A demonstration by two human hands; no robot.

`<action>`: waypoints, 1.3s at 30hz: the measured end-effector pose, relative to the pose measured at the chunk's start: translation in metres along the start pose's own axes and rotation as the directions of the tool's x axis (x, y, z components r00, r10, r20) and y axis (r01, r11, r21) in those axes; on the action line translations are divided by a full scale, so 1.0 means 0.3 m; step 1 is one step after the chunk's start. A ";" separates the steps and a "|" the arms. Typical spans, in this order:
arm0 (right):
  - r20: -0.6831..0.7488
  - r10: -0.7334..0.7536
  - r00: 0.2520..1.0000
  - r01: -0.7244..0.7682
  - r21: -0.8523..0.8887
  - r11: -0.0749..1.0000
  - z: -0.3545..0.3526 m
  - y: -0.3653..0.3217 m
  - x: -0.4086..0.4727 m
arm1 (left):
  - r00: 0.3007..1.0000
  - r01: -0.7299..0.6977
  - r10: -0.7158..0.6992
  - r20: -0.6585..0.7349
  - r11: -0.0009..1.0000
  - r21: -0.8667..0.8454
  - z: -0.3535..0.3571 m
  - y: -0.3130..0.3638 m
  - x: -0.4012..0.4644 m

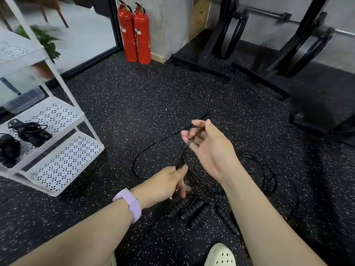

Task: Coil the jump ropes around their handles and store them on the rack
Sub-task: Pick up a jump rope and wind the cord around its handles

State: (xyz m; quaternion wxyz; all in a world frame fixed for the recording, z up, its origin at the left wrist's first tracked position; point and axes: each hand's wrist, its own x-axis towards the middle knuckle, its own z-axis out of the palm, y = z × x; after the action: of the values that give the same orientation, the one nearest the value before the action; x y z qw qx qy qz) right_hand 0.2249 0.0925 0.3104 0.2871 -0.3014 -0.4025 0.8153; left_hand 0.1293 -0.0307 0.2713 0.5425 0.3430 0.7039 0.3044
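Observation:
Thin black jump ropes (255, 169) lie tangled on the speckled floor, with several ribbed black handles (194, 209) side by side near my feet. My right hand (207, 144), raised palm-up, holds a strand of black rope (153, 145) in its curled fingers; the strand loops down to the floor. My left hand (167, 181), with a lilac watch on the wrist, pinches the same rope lower down, just above the handles. Two coiled ropes (31, 131) rest on a middle shelf of the white rack (63, 158) at the left.
Two red fire extinguishers (134, 33) stand against the far wall. Black gym equipment frames (269, 60) fill the back right. A clear plastic box (25, 100) sits on the rack. A white clog (221, 256) shows at the bottom edge.

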 end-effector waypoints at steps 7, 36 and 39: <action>0.161 0.370 0.915 -0.161 -0.694 0.702 -0.037 0.105 -0.055 | 0.983 -0.118 0.006 -0.181 0.779 -0.616 -0.113 0.125 -0.012; 0.550 0.508 0.663 -0.502 -0.176 0.847 0.028 0.077 -0.171 | 0.990 -0.137 0.094 -0.102 0.569 -0.810 -0.174 0.167 -0.053; 0.603 0.531 0.596 -0.519 -0.215 0.827 -0.001 0.067 -0.170 | 0.988 -0.148 0.039 -0.148 0.479 -0.865 -0.183 0.174 -0.044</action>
State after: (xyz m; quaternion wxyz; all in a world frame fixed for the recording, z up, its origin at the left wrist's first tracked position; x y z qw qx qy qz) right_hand 0.2540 0.0461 0.3067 -0.1226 -0.1126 -0.3757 0.9117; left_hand 0.0863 -0.0144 0.3330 0.5850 0.0409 0.4601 0.6666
